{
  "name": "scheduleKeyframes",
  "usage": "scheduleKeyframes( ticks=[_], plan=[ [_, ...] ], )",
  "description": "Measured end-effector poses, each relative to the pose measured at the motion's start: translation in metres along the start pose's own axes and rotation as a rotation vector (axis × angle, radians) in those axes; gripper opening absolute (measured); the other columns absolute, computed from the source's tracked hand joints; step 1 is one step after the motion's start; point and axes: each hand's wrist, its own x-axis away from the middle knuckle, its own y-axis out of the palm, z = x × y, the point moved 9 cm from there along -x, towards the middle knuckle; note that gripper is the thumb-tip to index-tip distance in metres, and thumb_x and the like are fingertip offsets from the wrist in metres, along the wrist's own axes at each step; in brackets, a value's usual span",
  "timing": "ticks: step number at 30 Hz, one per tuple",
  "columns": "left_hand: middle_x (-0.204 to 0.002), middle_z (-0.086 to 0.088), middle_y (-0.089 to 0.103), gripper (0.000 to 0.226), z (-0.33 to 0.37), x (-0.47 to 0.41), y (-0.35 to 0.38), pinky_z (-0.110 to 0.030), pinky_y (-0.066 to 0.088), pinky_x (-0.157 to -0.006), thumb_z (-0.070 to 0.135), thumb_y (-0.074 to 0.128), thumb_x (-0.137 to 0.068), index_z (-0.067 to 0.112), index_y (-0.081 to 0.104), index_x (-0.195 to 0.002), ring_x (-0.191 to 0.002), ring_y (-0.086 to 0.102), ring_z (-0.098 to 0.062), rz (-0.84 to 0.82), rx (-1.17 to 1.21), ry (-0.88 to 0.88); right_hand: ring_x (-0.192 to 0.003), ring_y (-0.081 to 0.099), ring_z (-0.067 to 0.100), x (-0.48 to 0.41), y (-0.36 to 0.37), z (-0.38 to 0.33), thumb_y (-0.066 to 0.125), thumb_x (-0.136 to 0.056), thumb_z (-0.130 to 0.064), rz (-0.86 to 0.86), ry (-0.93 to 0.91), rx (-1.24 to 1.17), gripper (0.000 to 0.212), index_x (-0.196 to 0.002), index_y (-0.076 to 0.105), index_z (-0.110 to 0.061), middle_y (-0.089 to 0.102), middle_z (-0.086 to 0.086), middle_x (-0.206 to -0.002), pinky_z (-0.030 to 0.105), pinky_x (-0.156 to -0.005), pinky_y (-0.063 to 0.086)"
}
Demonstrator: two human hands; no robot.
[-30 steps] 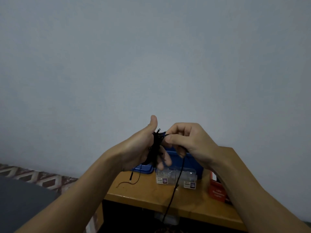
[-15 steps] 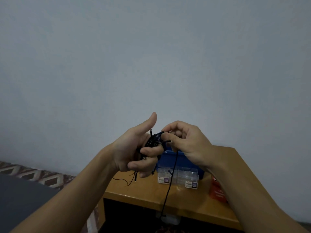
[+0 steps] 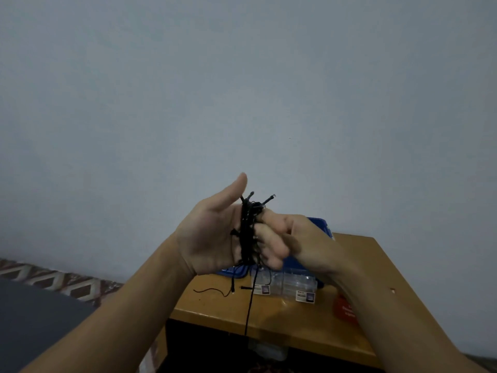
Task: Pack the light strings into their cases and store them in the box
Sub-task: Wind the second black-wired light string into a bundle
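gripping light string [image 3: 247,232]; labels [image 3: 305,296] on cases [image 3: 285,283] unreadable.

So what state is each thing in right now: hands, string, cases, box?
Left hand: thumb up, holds the coil.
Black light string: wound in a coil round that hand's fingers, tail hanging down.
Right hand: blurred, beside the coil; grip unclear.
Clear plastic cases: lying on the brown wooden table, contents unclear.
Blue plastic box: behind the hands, mostly hidden.

No legible text (labels [image 3: 305,296] blurred)
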Motion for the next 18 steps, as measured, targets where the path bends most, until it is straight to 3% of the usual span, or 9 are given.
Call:
scheduleKeyframes(
  ticks=[2, 4, 8, 10, 14, 18],
  plan=[
    [-0.115, -0.024, 0.07, 0.085, 0.002, -0.001, 0.003, -0.045, 0.045, -0.105, 0.066, 0.043, -0.095, -0.01, 0.055, -0.131, -0.108, 0.068, -0.038, -0.019, 0.052, 0.024, -0.084, 0.072, 0.006, 0.003, 0.002, 0.002, 0.047, -0.107, -0.016, -0.015, 0.008, -0.044, 0.024, -0.115, 0.069, -0.023, 0.076, -0.007, -0.084, 0.024, -0.083, 0.057],
    [-0.128, -0.025, 0.064, 0.089, 0.004, -0.002, 0.003, -0.047, 0.038, -0.113, 0.067, 0.043, -0.094, -0.009, 0.047, -0.14, -0.12, 0.061, -0.039, -0.005, 0.08, 0.051, -0.086, 0.072, 0.002, 0.005, -0.001, 0.005, 0.046, -0.105, -0.004, 0.009, 0.023, -0.059, 0.024, -0.111, 0.068, -0.015, 0.077, -0.01, -0.088, 0.016, -0.074, 0.055],
    [-0.139, -0.026, 0.057, 0.09, 0.014, -0.003, -0.001, -0.047, 0.037, -0.115, 0.067, 0.037, -0.094, -0.007, 0.045, -0.144, -0.128, 0.056, -0.04, 0.096, 0.113, 0.121, -0.082, 0.07, 0.024, 0.005, 0.005, 0.014, 0.052, -0.104, -0.011, -0.028, 0.069, -0.073, 0.021, -0.117, 0.065, -0.001, 0.072, 0.014, -0.094, 0.038, -0.077, 0.058],
    [-0.138, -0.025, 0.058, 0.089, 0.02, -0.003, -0.005, -0.046, 0.044, -0.112, 0.067, 0.033, -0.095, -0.007, 0.048, -0.142, -0.127, 0.057, -0.041, 0.194, 0.089, 0.163, -0.082, 0.07, 0.026, 0.005, 0.005, 0.018, 0.057, -0.102, -0.017, -0.025, 0.099, -0.033, 0.015, -0.107, 0.067, -0.006, 0.073, 0.01, -0.087, 0.045, -0.082, 0.057],
    [-0.139, -0.022, 0.059, 0.085, 0.034, 0.001, -0.014, -0.046, 0.045, -0.111, 0.065, 0.02, -0.1, -0.004, 0.042, -0.144, -0.13, 0.056, -0.036, 0.38, 0.03, 0.253, -0.081, 0.07, 0.022, 0.005, 0.005, 0.027, 0.056, -0.103, -0.016, -0.03, 0.173, -0.047, 0.016, -0.109, 0.068, -0.008, 0.073, 0.006, -0.084, 0.041, -0.081, 0.056],
    [-0.135, -0.02, 0.063, 0.082, 0.042, 0.004, -0.019, -0.049, 0.038, -0.113, 0.064, 0.021, -0.1, -0.003, 0.041, -0.144, -0.127, 0.06, -0.034, 0.494, 0.036, 0.322, -0.088, 0.071, 0.023, 0.005, 0.009, 0.024, 0.056, -0.102, -0.018, -0.076, 0.18, -0.003, 0.018, -0.102, 0.071, -0.009, 0.075, 0.007, -0.09, 0.04, -0.084, 0.056]
  ],
)
